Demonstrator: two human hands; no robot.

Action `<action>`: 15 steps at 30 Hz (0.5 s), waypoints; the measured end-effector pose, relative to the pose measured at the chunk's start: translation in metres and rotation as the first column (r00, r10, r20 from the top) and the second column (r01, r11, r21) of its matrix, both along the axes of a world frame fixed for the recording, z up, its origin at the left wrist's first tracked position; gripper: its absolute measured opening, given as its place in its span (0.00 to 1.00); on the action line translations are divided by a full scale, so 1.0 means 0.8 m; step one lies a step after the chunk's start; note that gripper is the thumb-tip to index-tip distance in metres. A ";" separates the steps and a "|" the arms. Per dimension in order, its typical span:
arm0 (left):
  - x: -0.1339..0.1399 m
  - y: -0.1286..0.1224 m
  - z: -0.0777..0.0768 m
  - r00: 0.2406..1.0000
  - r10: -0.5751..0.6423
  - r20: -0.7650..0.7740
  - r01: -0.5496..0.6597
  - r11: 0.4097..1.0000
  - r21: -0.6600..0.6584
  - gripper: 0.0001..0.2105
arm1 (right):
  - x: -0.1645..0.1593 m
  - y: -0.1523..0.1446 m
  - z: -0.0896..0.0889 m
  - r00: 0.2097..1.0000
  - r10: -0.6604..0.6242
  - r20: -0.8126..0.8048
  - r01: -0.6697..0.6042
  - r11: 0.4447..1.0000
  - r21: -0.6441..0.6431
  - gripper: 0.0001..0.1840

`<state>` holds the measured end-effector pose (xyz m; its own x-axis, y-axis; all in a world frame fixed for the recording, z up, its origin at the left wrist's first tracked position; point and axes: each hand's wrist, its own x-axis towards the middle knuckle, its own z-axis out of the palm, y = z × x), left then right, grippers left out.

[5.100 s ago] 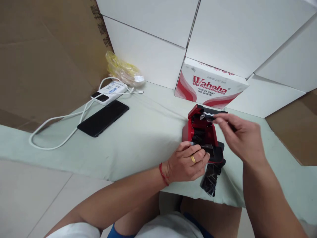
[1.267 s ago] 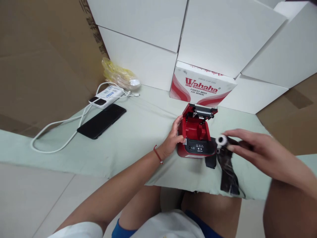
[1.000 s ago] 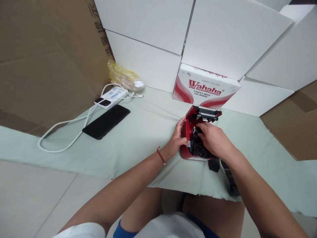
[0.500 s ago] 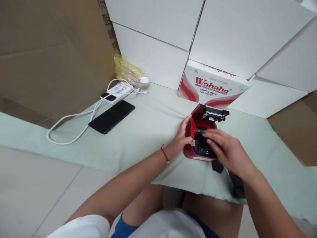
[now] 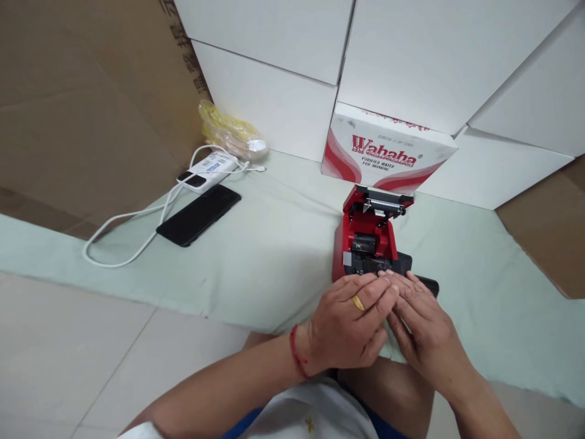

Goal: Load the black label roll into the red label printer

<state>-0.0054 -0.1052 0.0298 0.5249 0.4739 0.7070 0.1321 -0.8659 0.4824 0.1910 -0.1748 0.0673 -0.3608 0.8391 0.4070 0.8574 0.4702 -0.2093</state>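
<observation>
A small red printer [image 5: 359, 225] stands on the cloth with its lid [image 5: 381, 202] raised. Inside it lie a dark roll [image 5: 364, 244] and shiny dark film [image 5: 375, 264]. My left hand [image 5: 350, 317] is closed at the printer's front edge, its fingers curled and a gold ring on one of them. Against it rests my right hand [image 5: 423, 326], fingers pressed together and bent toward the left fingertips. Whatever is between the fingers is hidden. Both hands cover the printer's lower front.
Black objects [image 5: 428, 285] lie right of the printer. Behind it stands a Wahaha box [image 5: 388, 152] against white boxes [image 5: 402, 67]. Leftward are a black phone [image 5: 198, 214], a white power bank [image 5: 212, 171] with a cable [image 5: 109, 264], and a yellowish plastic bag [image 5: 231, 131].
My left hand has left the printer's left side and come round to its front. My right hand has drawn back out of the printer toward me, meeting the left. The lid stays raised.
</observation>
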 end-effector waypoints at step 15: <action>0.029 -0.017 -0.005 0.882 0.393 -0.259 -0.313 0.901 0.301 0.23 | 0.042 0.172 0.063 0.989 -0.133 -0.059 0.141 0.978 0.155 0.27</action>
